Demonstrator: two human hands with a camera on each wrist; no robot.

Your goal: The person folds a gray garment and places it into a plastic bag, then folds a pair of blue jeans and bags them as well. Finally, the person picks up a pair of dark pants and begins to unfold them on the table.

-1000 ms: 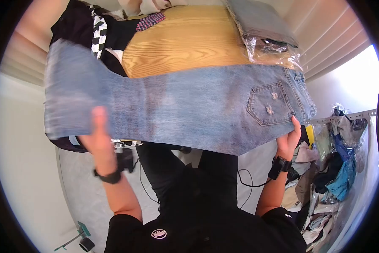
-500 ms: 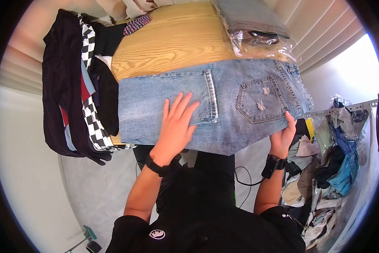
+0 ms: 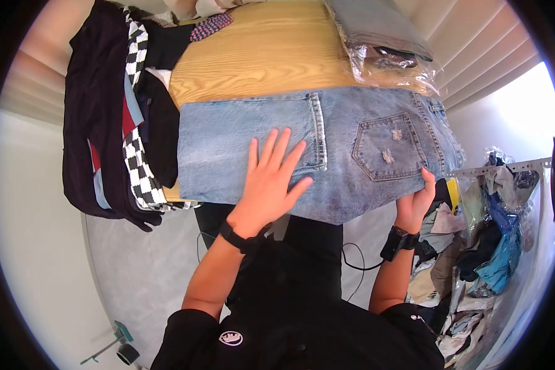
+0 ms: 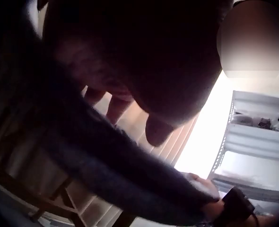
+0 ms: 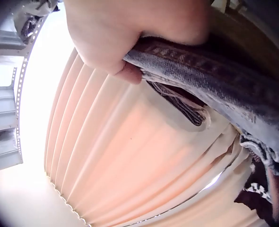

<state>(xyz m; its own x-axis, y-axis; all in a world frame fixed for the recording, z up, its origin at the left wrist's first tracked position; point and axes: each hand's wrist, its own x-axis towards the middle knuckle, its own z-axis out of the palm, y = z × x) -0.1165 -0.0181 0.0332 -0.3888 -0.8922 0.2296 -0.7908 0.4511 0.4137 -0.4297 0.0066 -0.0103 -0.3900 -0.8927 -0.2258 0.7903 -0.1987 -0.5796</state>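
Observation:
Light-blue jeans (image 3: 351,179) lie sideways along the table's near edge, a back pocket with two frayed spots facing up at the right. Their lower leg is folded over, so the hem lies left of the pocket. My left hand (image 3: 270,185) rests flat on this folded part, fingers straight and spread. At the near right edge, below the pocket, my right hand (image 3: 417,200) grips the jeans, thumb on top and the other fingers hidden underneath. In the right wrist view the right hand (image 5: 144,28) pinches the seamed denim edge (image 5: 191,71).
Dark garments (image 3: 95,123) and a black-and-white checkered piece (image 3: 135,154) are heaped on the left of the wooden table (image 3: 265,49). Grey folded clothing (image 3: 382,31) in clear plastic sits at the back right. A rack of bagged clothes (image 3: 499,246) stands to the right.
The left hand has brought the jeans' lower leg from the left over to the right and now lies flat on it. The right hand has kept its grip at the near right edge.

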